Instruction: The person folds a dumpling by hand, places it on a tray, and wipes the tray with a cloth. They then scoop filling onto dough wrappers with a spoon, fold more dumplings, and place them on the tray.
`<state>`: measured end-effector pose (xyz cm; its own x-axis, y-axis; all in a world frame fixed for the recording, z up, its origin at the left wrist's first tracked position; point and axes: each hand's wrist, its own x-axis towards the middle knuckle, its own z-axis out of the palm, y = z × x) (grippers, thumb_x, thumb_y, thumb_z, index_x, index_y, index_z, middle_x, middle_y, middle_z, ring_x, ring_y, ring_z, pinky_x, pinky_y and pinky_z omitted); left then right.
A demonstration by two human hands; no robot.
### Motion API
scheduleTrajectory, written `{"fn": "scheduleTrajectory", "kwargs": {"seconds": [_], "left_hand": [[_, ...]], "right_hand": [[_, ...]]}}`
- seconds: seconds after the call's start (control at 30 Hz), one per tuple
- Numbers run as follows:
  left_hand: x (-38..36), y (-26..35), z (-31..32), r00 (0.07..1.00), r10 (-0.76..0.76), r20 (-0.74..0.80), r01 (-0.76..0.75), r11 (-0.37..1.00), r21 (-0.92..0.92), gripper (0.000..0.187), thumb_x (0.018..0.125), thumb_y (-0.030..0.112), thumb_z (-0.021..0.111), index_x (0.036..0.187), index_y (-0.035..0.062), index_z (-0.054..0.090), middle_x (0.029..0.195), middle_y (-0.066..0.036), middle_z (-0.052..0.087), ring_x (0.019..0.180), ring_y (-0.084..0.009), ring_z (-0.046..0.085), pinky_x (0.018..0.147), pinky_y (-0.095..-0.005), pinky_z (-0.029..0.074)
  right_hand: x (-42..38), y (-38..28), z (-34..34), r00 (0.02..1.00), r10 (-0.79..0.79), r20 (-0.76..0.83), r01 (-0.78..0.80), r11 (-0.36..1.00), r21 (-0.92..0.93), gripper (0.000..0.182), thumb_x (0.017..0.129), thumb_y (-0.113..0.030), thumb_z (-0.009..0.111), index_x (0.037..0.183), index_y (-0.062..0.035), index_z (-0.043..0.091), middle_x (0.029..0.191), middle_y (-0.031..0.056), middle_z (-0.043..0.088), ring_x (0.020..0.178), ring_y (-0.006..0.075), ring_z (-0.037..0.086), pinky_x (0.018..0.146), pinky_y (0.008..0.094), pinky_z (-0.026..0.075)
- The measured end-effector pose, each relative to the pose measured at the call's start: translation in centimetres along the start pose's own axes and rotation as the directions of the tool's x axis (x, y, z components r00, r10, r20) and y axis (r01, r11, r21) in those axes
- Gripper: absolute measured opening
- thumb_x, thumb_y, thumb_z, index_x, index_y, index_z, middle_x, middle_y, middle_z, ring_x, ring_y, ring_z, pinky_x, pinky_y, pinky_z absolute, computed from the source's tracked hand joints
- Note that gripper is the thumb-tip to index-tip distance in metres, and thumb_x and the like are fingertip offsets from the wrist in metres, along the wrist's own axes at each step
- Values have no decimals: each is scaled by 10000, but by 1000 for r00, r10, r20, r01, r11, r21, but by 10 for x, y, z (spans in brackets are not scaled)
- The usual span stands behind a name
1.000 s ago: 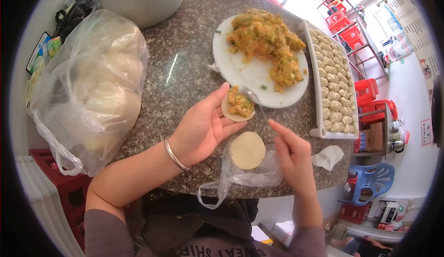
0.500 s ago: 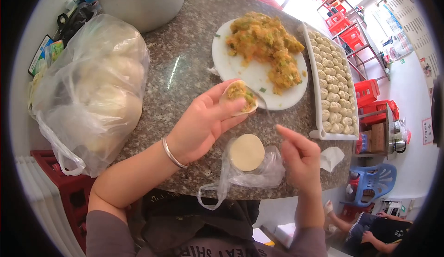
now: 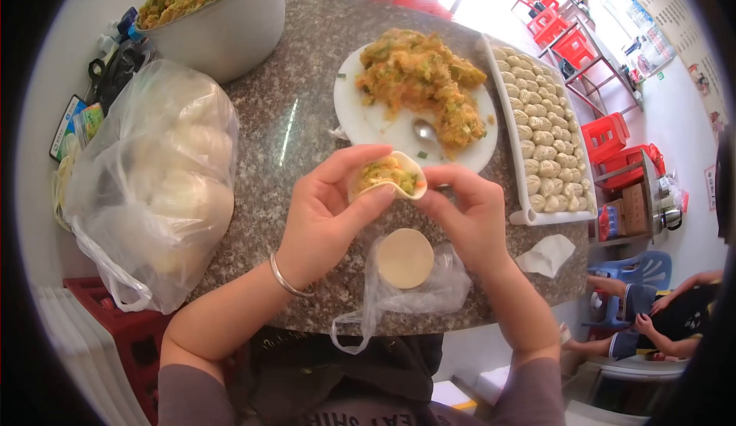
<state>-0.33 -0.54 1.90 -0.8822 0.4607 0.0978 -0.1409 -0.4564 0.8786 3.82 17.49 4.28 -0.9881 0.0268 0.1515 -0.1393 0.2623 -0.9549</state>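
Observation:
My left hand (image 3: 328,211) cups a round dumpling wrapper (image 3: 415,185) with chopped orange-and-green filling (image 3: 386,172) in it, its thumb on the near edge. The fingertips of my right hand (image 3: 469,215) pinch the wrapper's right edge. Below my hands, a stack of round wrappers (image 3: 405,258) rests on a clear plastic bag (image 3: 441,292). Beyond them is a white plate (image 3: 354,112) with a mound of filling (image 3: 422,70). A metal spoon (image 3: 424,129) lies on that plate, against the mound.
A white tray (image 3: 521,217) of rows of pleated dumplings (image 3: 546,150) stands at the right, near a crumpled tissue (image 3: 547,256). At the left are a bulging plastic bag (image 3: 165,173) and a metal pot (image 3: 222,35) of filling. A person (image 3: 667,315) sits at lower right.
My right hand has moved up and left to the wrapper and now pinches its edge. The spoon, earlier beside the wrapper, now lies on the plate. The view has shifted slightly.

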Motion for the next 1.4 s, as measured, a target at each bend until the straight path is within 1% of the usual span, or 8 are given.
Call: {"fn": "scheduleTrajectory", "kwargs": {"seconds": [0.4, 0.53, 0.73, 0.8, 0.9, 1.03, 1.2, 1.4], "left_hand": [[-2, -4, 1, 882, 452, 135, -432, 658, 616, 229, 773, 24, 713, 1000, 32, 686, 1035, -141, 651, 892, -207, 662, 750, -275, 538], [-4, -4, 3, 895, 422, 147, -415, 664, 622, 208, 769, 18, 717, 976, 33, 693, 1036, -133, 653, 897, -208, 662, 751, -278, 540], [-6, -7, 5, 896, 424, 129, -425, 739, 523, 198, 777, -3, 706, 972, 27, 690, 1038, -134, 652, 904, -192, 659, 763, -274, 543], [-7, -8, 8, 952, 307, 3, -284, 877, 387, 186, 796, -2, 693, 980, 16, 685, 1047, -139, 649, 916, -168, 651, 775, -263, 545], [-4, -10, 6, 955, 293, -49, -260, 905, 336, 166, 805, 1, 687, 971, 3, 683, 1059, -146, 645, 924, -157, 646, 778, -256, 548], [-5, -12, 2, 956, 293, 25, -276, 864, 422, 154, 799, -1, 691, 953, -2, 686, 1059, -147, 645, 920, -161, 649, 771, -257, 548], [-4, -10, 2, 947, 296, 121, -318, 830, 459, 142, 783, -11, 696, 925, 1, 691, 1055, -146, 654, 907, -175, 657, 766, -252, 542], [-6, -11, 7, 974, 216, 74, -228, 897, 379, 168, 769, -47, 701, 923, -12, 643, 1054, -156, 650, 908, -196, 652, 771, -285, 544]], "right_hand": [[-4, 3, 1, 997, -48, -65, 50, 998, 29, 155, 830, -26, 663, 973, 34, 655, 902, 61, 669, 849, 114, 602, 774, 246, 468], [-6, 6, -1, 997, -59, -46, 59, 998, -8, 119, 833, -31, 663, 934, 30, 652, 889, 64, 662, 828, 119, 598, 749, 249, 468], [-3, 7, 0, 994, 107, -36, -90, 946, 311, 75, 814, -31, 677, 872, 13, 657, 855, 80, 653, 796, 138, 601, 700, 255, 466], [-2, 15, 1, 973, -211, -93, 212, 977, 4, 80, 802, -27, 685, 865, 11, 656, 854, 87, 652, 796, 146, 603, 700, 257, 464], [0, 9, -2, 933, -359, -20, 342, 903, -261, 85, 790, -31, 693, 852, 9, 652, 850, 99, 650, 794, 149, 605, 701, 262, 466], [-2, 10, -4, 940, -340, -35, 319, 909, -268, 87, 782, -34, 694, 844, 6, 650, 845, 111, 648, 782, 161, 610, 697, 274, 470], [1, 7, -9, 999, -42, 4, 42, 997, 68, 67, 790, -31, 673, 834, 3, 635, 811, 93, 642, 773, 182, 619, 697, 283, 475], [-1, 11, -7, 970, -236, -54, 225, 961, -159, 68, 794, -56, 671, 824, -16, 626, 802, 84, 619, 751, 227, 591, 694, 327, 459]]}}
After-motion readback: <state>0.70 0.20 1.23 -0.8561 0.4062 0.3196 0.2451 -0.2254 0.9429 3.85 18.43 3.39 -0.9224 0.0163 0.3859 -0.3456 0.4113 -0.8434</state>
